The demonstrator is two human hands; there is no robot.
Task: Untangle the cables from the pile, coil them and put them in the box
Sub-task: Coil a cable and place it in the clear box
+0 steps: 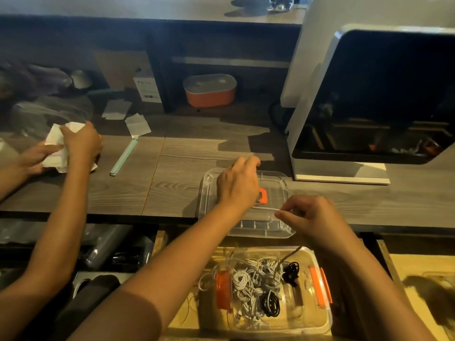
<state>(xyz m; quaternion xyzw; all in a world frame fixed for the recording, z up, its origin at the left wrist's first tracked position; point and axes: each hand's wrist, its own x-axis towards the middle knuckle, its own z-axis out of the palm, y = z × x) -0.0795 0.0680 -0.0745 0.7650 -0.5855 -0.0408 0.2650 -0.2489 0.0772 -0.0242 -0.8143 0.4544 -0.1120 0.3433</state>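
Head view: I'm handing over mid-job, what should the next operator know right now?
Left hand: above the clear lid, fingers curled, grip hidden.
Right hand: pinches the white cable, which runs to the left wrist.
Done: white and black cables, many coiled, lie in the box.
Left: coil this cable and box it.
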